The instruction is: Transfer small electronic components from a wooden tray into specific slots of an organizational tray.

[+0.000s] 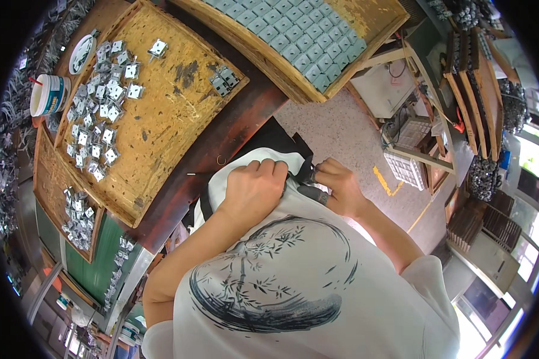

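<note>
Both hands meet in front of my waist, over my white shirt with its dark ink print. My left hand is closed, knuckles up, at the shirt's lower part; what its fingertips grip is hidden. Close beside it on the right, my right hand is closed with bent fingers around a piece of black material. A dark grey covering shows at its thumb side. Beyond the hands lie white cloth and black cloth, partly covered by my left hand.
Left, a worn wooden tray carries many small metal parts; a white tub stands beside it. Another tray ahead holds rows of grey-green square pieces. A dark red table edge runs close by. Shelving with crates stands right.
</note>
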`<state>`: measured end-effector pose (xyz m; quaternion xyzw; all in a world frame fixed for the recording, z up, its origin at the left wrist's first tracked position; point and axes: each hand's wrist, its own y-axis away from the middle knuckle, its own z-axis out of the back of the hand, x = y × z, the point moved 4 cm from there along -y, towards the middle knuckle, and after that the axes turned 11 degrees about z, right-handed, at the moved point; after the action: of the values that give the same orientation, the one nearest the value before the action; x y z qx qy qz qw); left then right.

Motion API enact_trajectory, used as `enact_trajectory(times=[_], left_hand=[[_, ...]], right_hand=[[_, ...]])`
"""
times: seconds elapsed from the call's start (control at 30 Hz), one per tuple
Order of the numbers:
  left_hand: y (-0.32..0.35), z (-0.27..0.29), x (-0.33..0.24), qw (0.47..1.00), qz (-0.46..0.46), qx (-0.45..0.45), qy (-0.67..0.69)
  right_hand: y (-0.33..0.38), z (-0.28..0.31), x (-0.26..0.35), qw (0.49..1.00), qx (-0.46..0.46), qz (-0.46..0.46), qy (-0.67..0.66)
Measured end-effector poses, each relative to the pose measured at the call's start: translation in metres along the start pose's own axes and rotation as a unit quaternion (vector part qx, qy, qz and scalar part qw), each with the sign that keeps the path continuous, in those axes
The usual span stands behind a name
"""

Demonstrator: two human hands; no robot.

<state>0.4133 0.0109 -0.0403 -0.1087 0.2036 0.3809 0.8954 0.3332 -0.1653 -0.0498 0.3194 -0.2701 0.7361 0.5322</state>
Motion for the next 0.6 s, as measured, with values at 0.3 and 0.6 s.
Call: enact_trajectory(times=[0.3, 0.6], left_hand=[[0.005, -0.007, -0.007, 1.0, 0.014, 0.006, -0.011], [0.001, 0.002, 0.0, 0.991, 0.042, 0.064, 0.109]], right_hand=[[-0.005, 0.006, 0.018, 0.98, 0.1, -0.059, 0.16], [0.031, -0.005, 0.004, 0.972, 0.148, -0.028, 0.181]])
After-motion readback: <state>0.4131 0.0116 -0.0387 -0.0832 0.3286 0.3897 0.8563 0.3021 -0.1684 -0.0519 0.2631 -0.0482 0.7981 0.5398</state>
